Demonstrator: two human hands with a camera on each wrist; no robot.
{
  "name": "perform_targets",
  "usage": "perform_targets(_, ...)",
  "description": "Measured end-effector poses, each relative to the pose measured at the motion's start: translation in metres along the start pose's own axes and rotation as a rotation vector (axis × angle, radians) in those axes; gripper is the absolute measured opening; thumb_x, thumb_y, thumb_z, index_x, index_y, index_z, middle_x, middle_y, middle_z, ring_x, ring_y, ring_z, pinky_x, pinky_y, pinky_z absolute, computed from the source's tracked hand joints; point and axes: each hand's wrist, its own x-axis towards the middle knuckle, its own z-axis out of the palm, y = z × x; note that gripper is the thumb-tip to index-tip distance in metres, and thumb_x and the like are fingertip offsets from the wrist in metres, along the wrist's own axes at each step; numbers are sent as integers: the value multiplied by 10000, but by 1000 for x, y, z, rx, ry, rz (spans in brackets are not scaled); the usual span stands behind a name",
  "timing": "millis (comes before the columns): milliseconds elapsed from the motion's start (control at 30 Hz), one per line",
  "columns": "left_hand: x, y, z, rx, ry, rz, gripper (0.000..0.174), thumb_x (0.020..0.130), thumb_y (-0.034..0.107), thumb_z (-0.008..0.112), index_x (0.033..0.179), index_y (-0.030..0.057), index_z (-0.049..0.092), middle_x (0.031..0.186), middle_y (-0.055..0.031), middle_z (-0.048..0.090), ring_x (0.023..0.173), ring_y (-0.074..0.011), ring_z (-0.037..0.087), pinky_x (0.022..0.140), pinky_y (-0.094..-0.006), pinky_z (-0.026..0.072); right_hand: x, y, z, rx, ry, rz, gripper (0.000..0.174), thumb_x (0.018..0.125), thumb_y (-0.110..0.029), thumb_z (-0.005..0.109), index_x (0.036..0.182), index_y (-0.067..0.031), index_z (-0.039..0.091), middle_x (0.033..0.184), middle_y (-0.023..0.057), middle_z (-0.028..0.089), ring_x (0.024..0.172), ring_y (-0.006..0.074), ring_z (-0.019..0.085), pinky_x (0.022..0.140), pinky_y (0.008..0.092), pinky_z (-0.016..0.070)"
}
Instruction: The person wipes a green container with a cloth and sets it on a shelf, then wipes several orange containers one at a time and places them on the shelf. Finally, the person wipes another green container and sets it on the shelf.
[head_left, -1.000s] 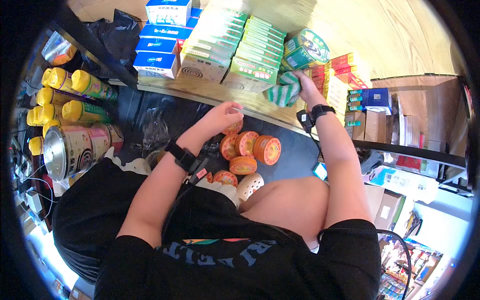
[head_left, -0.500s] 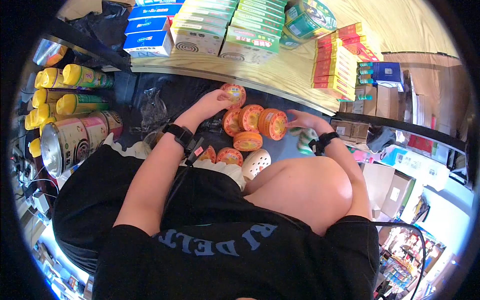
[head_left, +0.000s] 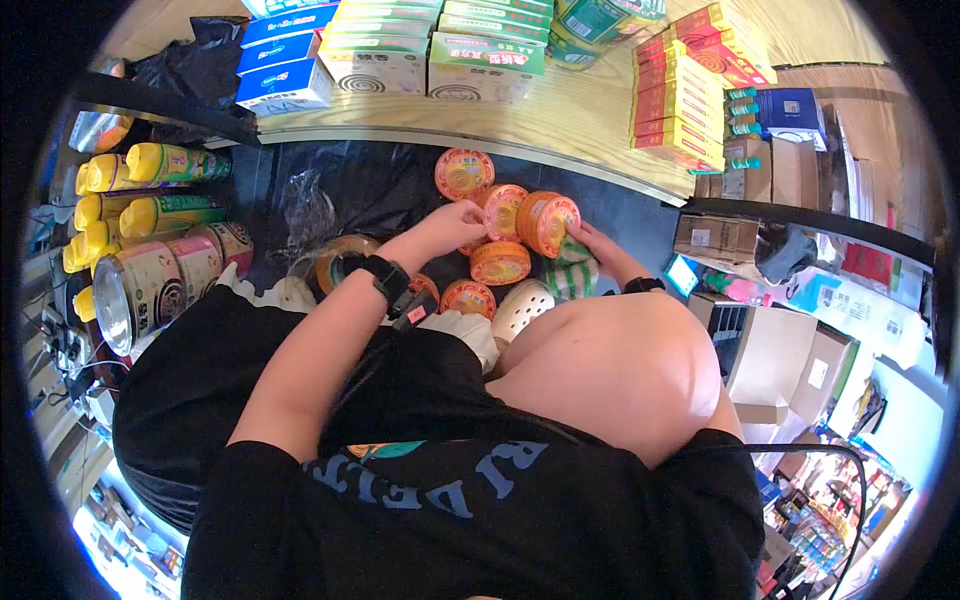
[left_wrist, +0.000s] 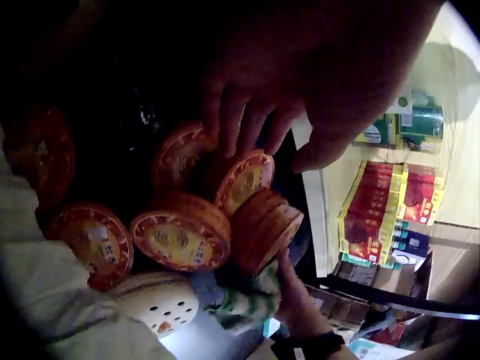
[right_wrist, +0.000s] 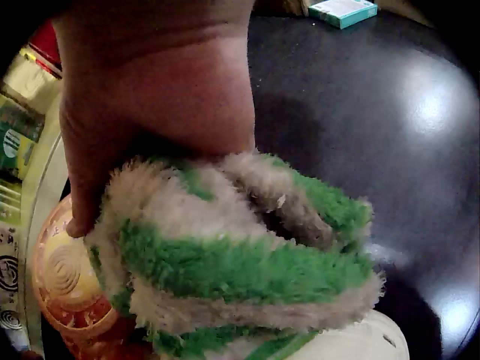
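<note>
1. Green-and-white striped fluffy cloth (right_wrist: 247,270) has come down from shelf level to beside the orange round packs (head_left: 549,224); I judge the work now centres there.
2. My left hand (head_left: 452,228) has moved from the farthest pack to the middle ones, fingers loosely extended, gripping nothing.
3. My right hand (head_left: 610,258) holds the cloth below its palm, its thumb reaching the packs just beside it; I can't see the other fingers' curl.

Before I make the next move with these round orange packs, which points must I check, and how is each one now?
1. Right hand holds the striped cloth: ok.
2. Left hand holds no pack: ok.
3. Left fingertips touch a pack: cannot tell.
4. Orange packs all in one stack: not ok, several groups.
5. White shoe well away from packs: not ok, right beside them.
</note>
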Motion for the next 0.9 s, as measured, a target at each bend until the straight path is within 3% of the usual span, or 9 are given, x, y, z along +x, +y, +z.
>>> perform_targets(100,12,-14,33,-78,56,101,518,823,223,678,1228,-31,477,1054,-125,638,991,-189,601,859,-315,482,1,-8,11,-23,-23,-67,557,905,-346,598,1342,-49,423,1223,40,550,1074,140,539,924,299,449)
perform_targets(133,13,-9,42,-38,67,51,655,784,287,700,1298,-12,425,1097,-200,601,1004,-288,597,864,-354,473,3,-10,14,-76,-10,-108,538,909,-324,595,1341,-49,429,1216,39,554,1065,136,541,920,295,450)
perform_targets(233,17,5,69,154,270,260,785,762,312,716,1361,-31,343,1230,-268,501,1163,-343,503,974,-383,407,9,-16,26,-171,11,-191,490,919,-264,587,1337,-50,447,1202,35,566,1045,126,545,915,283,446)
perform_targets(267,16,11,70,133,235,154,890,743,335,729,1397,-50,263,1330,-308,389,1268,-377,393,1045,-394,335,9,-19,31,-157,9,-194,477,921,-249,584,1335,-50,455,1201,32,569,1044,123,544,919,279,441)
perform_targets(367,9,29,70,179,361,29,925,735,346,736,1405,-51,237,1305,-295,432,1249,-377,421,1032,-399,350,5,-30,49,-244,1,-289,448,925,-221,576,1325,-44,479,1210,33,572,1058,113,533,937,271,423)
perform_targets(467,7,32,51,164,460,183,870,748,302,739,1391,-30,256,1240,-249,500,1178,-331,495,988,-380,396,8,-48,52,-371,-15,-372,419,931,-204,564,1310,-38,501,1225,38,571,1086,109,516,963,268,401)
perform_targets(567,4,48,29,-265,396,342,751,768,242,733,1336,-22,317,1183,-192,541,1095,-262,546,931,-343,438,-9,-84,67,-416,-38,-430,393,941,-203,542,1289,-22,517,1230,53,576,1131,130,497,1004,285,369)
perform_targets(633,-10,85,9,-127,485,401,662,768,206,739,1271,-29,379,1154,-152,553,1030,-206,566,891,-307,459,-18,-108,70,-360,-151,-549,430,939,-196,544,1330,-32,471,1247,71,565,1154,147,494,1006,303,375)
perform_targets(900,-29,133,-12,-623,389,491,507,849,158,657,1241,-15,387,1163,-105,542,1053,-153,547,917,-296,455,-53,-136,80,-78,-252,-394,655,889,-450,567,1371,-40,399,1298,101,520,1152,186,514,963,334,430)
